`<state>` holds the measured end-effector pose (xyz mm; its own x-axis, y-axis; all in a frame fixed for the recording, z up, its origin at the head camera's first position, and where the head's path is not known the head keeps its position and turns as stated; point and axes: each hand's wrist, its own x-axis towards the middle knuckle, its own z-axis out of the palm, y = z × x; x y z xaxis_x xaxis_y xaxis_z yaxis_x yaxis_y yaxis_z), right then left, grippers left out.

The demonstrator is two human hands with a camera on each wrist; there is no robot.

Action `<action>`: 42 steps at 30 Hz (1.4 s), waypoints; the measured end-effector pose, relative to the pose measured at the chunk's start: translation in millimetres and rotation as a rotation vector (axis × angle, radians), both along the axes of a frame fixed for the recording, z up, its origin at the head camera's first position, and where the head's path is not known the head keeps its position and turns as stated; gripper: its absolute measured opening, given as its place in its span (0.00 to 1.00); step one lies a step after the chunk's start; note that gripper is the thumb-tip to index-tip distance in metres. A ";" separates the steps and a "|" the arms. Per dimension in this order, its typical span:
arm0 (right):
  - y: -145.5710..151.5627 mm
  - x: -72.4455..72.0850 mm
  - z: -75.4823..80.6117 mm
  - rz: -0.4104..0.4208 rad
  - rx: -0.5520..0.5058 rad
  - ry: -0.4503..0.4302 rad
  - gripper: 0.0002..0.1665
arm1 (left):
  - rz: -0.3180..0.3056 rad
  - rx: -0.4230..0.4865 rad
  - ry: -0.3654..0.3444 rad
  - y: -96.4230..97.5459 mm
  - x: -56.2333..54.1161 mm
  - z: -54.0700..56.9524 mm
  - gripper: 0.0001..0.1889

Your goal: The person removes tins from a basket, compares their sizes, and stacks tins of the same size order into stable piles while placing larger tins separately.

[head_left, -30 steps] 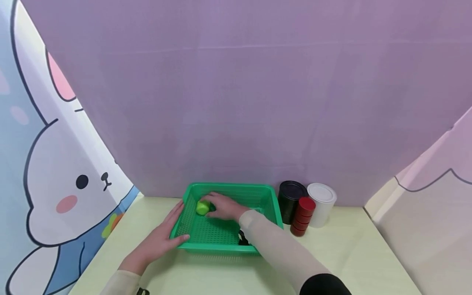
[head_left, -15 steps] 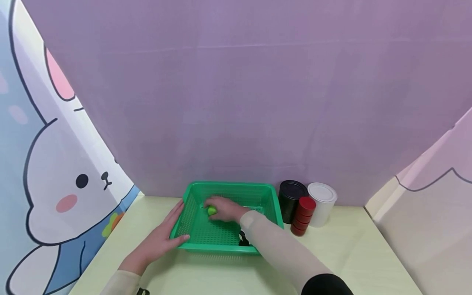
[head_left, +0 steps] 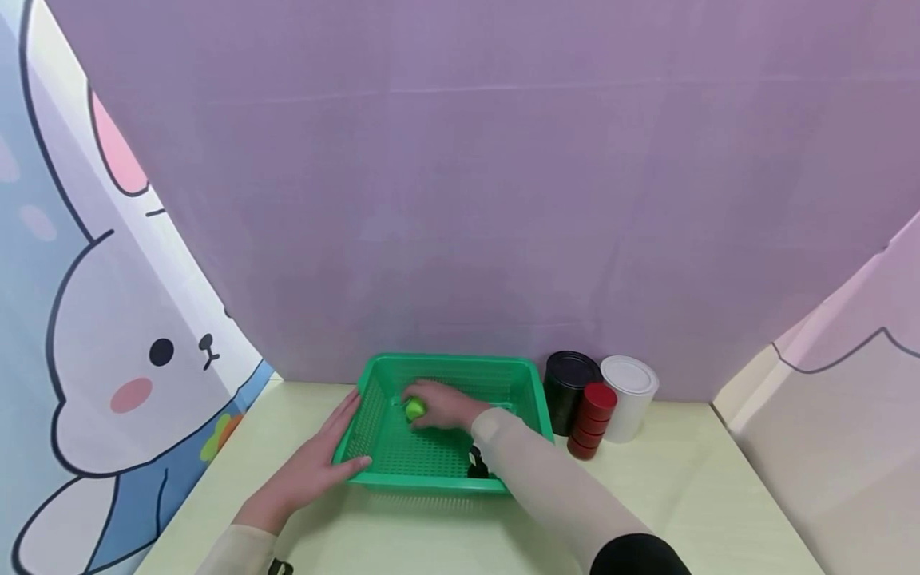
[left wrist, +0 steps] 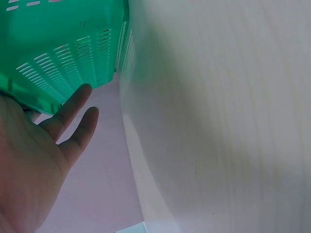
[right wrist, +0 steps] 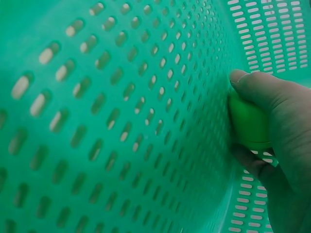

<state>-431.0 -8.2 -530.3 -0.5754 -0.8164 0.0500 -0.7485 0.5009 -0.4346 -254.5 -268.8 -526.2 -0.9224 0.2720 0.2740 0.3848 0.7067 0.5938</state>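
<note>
A green plastic basket (head_left: 402, 483) with slotted walls and floor stands on the table against the back wall. Inside it, my right hand (head_left: 446, 406) grips a small bright green rounded object (head_left: 414, 409), left of the basket's middle. The right wrist view shows thumb and fingers on opposite sides of this green object (right wrist: 249, 121), low at the perforated floor; the palm hides part of it. My left hand (head_left: 316, 471) rests against the basket's left side, fingers extended along the outside and thumb at the front rim. Two straight fingers (left wrist: 77, 109) show outside the slotted wall in the left wrist view.
Right of the basket stand a black lidded canister (head_left: 570, 391), a white lidded canister (head_left: 630, 399) and a stack of several red round pieces (head_left: 592, 422). A purple backdrop (head_left: 460, 200) rises behind the pale table (head_left: 690, 495). A rabbit-print panel (head_left: 122, 343) is at left.
My right hand has shifted the green object slightly to the right within the basket and now covers more of it. The left hand and the basket stay in place.
</note>
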 end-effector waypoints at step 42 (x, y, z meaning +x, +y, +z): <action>21.9 1.6 48.9 -0.040 -0.370 -0.284 0.29 | -0.007 0.010 0.039 0.7 -1.8 -0.7 0.52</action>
<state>-429.4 13.6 -481.3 -0.6393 -0.7501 0.1691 -0.5569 0.3001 -0.7745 -256.2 -268.1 -527.0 -0.9090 0.2757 0.3127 0.4130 0.6980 0.5850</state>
